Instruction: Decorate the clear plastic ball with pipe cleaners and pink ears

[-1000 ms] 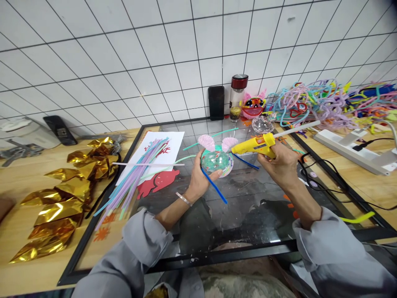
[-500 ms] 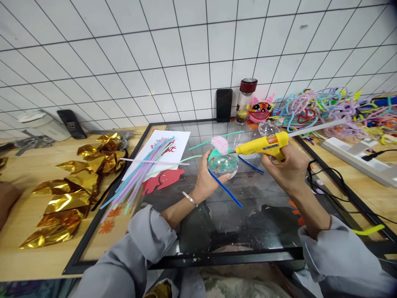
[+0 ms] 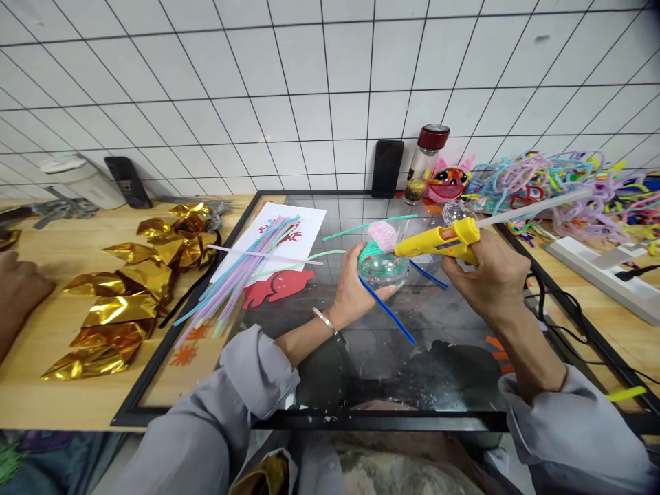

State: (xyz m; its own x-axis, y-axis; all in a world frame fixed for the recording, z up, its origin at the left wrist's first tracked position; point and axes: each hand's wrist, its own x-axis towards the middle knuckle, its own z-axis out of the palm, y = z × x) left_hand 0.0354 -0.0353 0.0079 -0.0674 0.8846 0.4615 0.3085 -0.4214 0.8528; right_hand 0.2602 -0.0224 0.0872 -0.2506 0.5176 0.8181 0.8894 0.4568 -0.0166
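Observation:
My left hand (image 3: 355,292) is closed round a clear plastic ball (image 3: 386,271), part of which is covered in coiled green pipe cleaner (image 3: 368,251). A pink coiled pipe-cleaner piece (image 3: 382,235) sits at the top of the ball. My right hand (image 3: 492,275) grips a yellow hot glue gun (image 3: 438,242) with a long white glue stick in its back. The nozzle is at the ball's upper right, by the pink piece; whether it touches is hard to tell. Blue pipe cleaners (image 3: 394,317) lie beside the ball, one below my left hand and another to the right.
A bundle of pastel pipe cleaners (image 3: 247,268) lies on white paper (image 3: 309,223), near a red paper cutout (image 3: 281,285). Gold foil (image 3: 126,313) and another person's hand (image 3: 23,299) are left. A bottle (image 3: 423,168), power strip (image 3: 603,275) and black cord (image 3: 567,323) are right.
The view has shifted, so most things appear slightly further right. The glue gun's nozzle stays close to the pink piece. At left, more of the other person's hand shows.

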